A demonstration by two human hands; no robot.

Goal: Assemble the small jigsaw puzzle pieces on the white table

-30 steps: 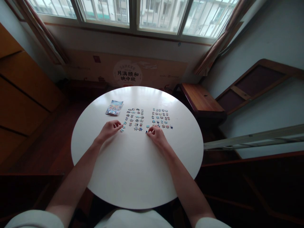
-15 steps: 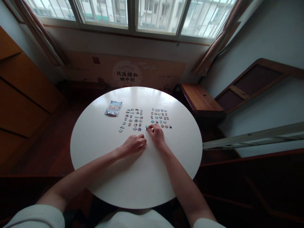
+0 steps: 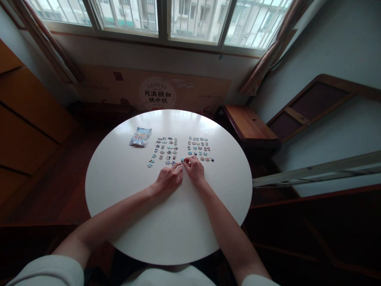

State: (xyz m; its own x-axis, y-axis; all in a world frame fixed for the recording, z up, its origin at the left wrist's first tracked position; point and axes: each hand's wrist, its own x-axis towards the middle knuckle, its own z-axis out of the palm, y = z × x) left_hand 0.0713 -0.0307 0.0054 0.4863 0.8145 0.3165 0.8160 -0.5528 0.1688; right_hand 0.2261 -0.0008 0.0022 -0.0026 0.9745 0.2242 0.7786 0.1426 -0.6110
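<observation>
There's one camera, worn on the person's head, looking forward and steeply down from above the near edge of the round white table (image 3: 127, 206). The grip, where the right hand (image 3: 194, 171) pinches a small blue piece (image 3: 182, 159) with the left hand (image 3: 168, 180) close against it, sits just above the middle of the frame, about an arm's reach from the lens. Just beyond the grip lie the puzzle pieces (image 3: 166, 151), and far beyond it the window (image 3: 160, 16). Both forearms run back from the grip to the bottom edge. The wide lens bows the room's sides.
</observation>
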